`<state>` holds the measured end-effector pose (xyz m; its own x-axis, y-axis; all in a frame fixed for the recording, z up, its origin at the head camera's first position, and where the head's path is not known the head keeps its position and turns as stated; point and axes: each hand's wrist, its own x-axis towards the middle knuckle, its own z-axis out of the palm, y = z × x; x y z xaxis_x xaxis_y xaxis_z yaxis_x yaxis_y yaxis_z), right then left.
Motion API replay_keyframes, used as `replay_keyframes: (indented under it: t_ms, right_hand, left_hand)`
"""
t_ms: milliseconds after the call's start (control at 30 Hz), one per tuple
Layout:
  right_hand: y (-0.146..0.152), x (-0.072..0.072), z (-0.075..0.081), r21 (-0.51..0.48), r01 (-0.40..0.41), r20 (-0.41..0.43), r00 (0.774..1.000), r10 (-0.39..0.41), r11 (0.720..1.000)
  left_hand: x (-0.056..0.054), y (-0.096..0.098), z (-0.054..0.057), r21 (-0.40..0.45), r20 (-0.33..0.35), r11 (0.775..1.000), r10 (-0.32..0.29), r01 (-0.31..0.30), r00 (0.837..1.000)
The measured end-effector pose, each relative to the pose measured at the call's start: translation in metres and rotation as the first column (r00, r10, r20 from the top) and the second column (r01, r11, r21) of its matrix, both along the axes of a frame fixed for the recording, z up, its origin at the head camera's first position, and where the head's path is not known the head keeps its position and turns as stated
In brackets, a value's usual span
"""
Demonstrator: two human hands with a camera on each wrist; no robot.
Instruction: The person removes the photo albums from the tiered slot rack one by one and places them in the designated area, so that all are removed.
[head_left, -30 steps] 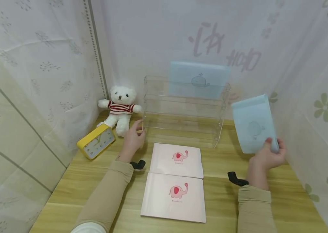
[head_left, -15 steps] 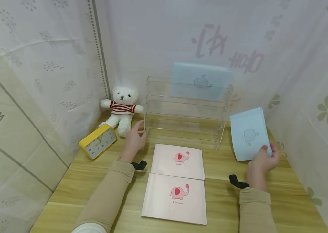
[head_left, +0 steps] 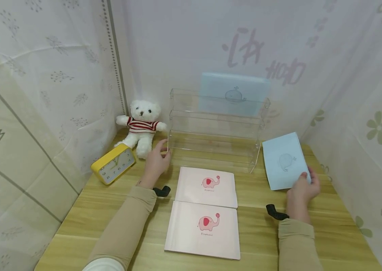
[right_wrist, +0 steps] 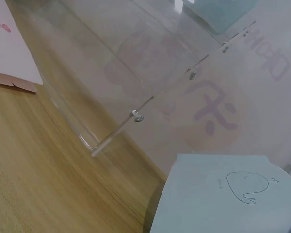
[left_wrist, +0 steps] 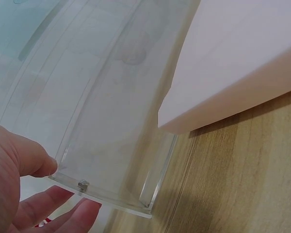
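A clear acrylic tiered rack (head_left: pixel 211 145) stands at the back of the table. My left hand (head_left: pixel 157 160) holds its left side panel; in the left wrist view the thumb (left_wrist: pixel 34 158) is on the panel's edge and the fingers (left_wrist: pixel 80 213) lie on its outer side. My right hand (head_left: pixel 302 192) pinches the lower right edge of a light blue whale booklet (head_left: pixel 283 162), tilted to the right of the rack. Its cover (right_wrist: pixel 223 194) fills the lower right of the right wrist view, where the hand is almost wholly hidden. Another blue whale booklet (head_left: pixel 233 92) stands in the rack's top tier.
Two pink elephant booklets, a farther one (head_left: pixel 207 186) and a nearer one (head_left: pixel 204 229), lie in front of the rack. A white teddy bear (head_left: pixel 143 126) and a yellow alarm clock (head_left: pixel 113 163) are at the left. Printed curtains (head_left: pixel 191 34) enclose the table.
The right hand has brought its blue booklet down and leftward, nearer the rack, and the cover has turned flatter. The left hand keeps its hold on the rack.
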<state>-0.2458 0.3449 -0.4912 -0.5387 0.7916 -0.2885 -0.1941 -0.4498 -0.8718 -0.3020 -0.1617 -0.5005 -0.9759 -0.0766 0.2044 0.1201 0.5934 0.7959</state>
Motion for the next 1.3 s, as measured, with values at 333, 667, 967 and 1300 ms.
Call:
replay_keyframes:
  t_ms: [333,667,967,1300]
  right_hand:
    - [-0.002,-0.008,-0.01,0.039,-0.033,0.017,0.999,0.032,0.999]
    - [0.003,-0.011,-0.026,0.095,-0.027,-0.011,1.0,0.028,0.995]
    - [-0.004,-0.01,-0.04,0.258,-0.048,0.131,0.991,0.015,0.965]
    - [-0.01,-0.011,-0.052,0.601,-0.152,0.295,0.955,-0.042,0.784]
  left_hand:
    - [-0.001,0.0,-0.001,0.001,0.018,1.0,0.002,-0.002,1.0]
    - [-0.001,-0.001,-0.002,0.001,0.019,1.0,-0.004,0.004,1.0]
    - [-0.001,-0.001,-0.002,0.004,0.028,1.0,-0.005,0.005,1.0]
    - [-0.001,-0.002,-0.003,0.01,0.007,1.0,-0.019,0.019,1.0]
